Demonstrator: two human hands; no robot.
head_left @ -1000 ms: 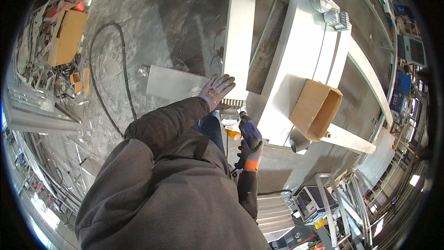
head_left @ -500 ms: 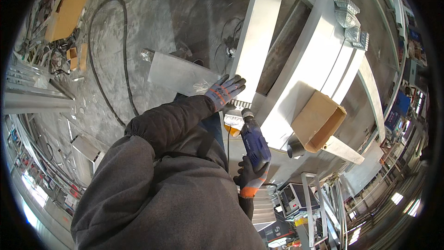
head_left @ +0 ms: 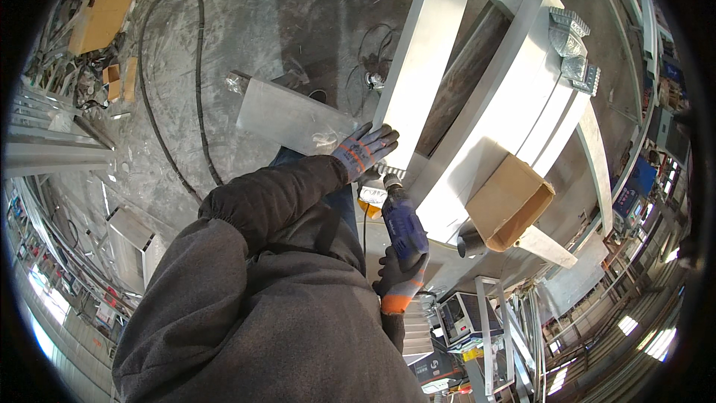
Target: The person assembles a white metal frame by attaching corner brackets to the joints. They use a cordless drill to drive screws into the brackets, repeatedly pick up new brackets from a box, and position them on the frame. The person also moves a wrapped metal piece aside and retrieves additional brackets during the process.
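the left hand (head_left: 363,151), in a grey and orange work glove, lies flat with fingers spread on the near end of a long white aluminium profile (head_left: 421,60), pressing it down. the right hand (head_left: 399,281), gloved the same way, is closed round the grip of a blue cordless drill (head_left: 403,225), whose nose points up at the profile's end, just under the left palm. whether the bit touches the metal cannot be told; the tip is hidden by the hand and the profile edge.

compared with a second ago the drill sits further out from the body and the right hand has slid lower along it, so the whole blue housing now shows. the left hand has kept its place on the profile end. that reads as the tool being lined up on the end of the piece while the other hand steadies it.

to the right of the drill an open cardboard box (head_left: 510,202) rests on wider white profiles (head_left: 522,97). left of the left hand a flat grey metal sheet (head_left: 294,117) lies on the concrete floor (head_left: 246,22), and beyond it a black hose (head_left: 149,104) loops across.
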